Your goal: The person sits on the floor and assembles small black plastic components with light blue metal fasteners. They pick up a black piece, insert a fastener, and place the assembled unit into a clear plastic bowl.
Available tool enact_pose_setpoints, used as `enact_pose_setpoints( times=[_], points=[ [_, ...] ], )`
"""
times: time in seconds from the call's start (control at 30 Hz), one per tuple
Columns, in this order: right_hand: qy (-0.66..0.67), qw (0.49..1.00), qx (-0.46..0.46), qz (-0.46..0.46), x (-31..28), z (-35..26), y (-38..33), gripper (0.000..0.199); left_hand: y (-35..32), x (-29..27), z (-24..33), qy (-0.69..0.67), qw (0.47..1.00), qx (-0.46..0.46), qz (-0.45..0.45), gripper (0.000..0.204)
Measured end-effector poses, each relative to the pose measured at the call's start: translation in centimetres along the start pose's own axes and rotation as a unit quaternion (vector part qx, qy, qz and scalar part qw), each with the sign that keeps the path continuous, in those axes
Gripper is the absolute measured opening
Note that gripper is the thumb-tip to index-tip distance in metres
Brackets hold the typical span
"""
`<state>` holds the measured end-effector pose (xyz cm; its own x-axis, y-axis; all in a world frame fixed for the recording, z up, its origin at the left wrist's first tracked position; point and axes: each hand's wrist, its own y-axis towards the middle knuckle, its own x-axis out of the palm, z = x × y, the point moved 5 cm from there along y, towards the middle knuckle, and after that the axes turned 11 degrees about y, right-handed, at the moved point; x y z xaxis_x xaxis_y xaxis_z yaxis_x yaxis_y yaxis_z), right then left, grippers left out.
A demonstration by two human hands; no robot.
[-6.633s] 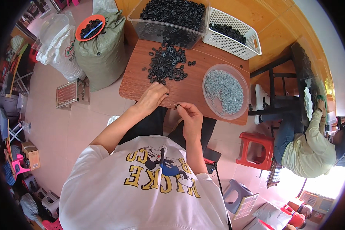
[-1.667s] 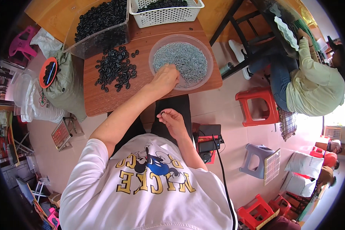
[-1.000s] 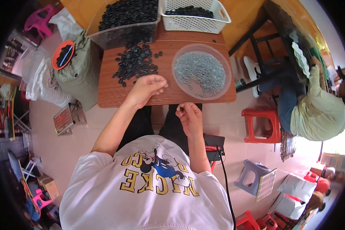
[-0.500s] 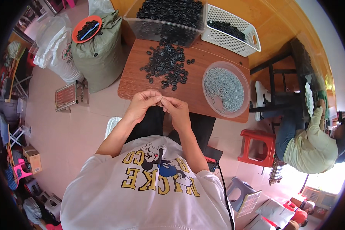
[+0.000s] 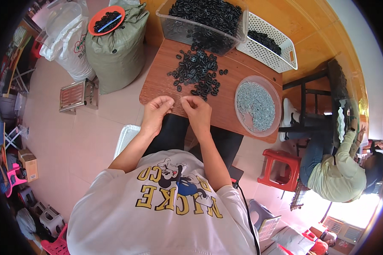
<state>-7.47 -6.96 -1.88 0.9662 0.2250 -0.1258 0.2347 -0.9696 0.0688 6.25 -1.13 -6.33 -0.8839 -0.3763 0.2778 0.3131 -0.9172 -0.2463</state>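
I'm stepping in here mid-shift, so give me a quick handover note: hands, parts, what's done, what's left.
Left hand and right hand: together at the table's near edge, fingertips pinched close; what's between them is too small to tell.
Parts: loose black rings piled mid-table; clear bin and white basket behind hold more; round tray of small grey pieces to the right.
Done: cannot tell a count.
Left: the loose pile, seemingly.

Left of the wooden table [image 5: 166, 80]: tall green sack [image 5: 117, 46], white bag [image 5: 68, 44] beyond; small brown carton [image 5: 29, 163] farther left.
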Motion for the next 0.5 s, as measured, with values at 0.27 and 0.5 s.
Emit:
enact_pose_setpoints(
  times=[0.27,0.5],
  points=[
    [-0.257,0.953,-0.158,-0.032,2.0,0.0,1.8,0.017,-0.3,-2.4,0.1,-0.055,0.998,-0.025,0.026,0.015],
    [0.195,0.974,0.116,-0.016,-0.7,1.5,0.2,0.014,-0.7,-1.4,0.9,-0.088,0.993,-0.074,0.006,0.013]
  ],
)
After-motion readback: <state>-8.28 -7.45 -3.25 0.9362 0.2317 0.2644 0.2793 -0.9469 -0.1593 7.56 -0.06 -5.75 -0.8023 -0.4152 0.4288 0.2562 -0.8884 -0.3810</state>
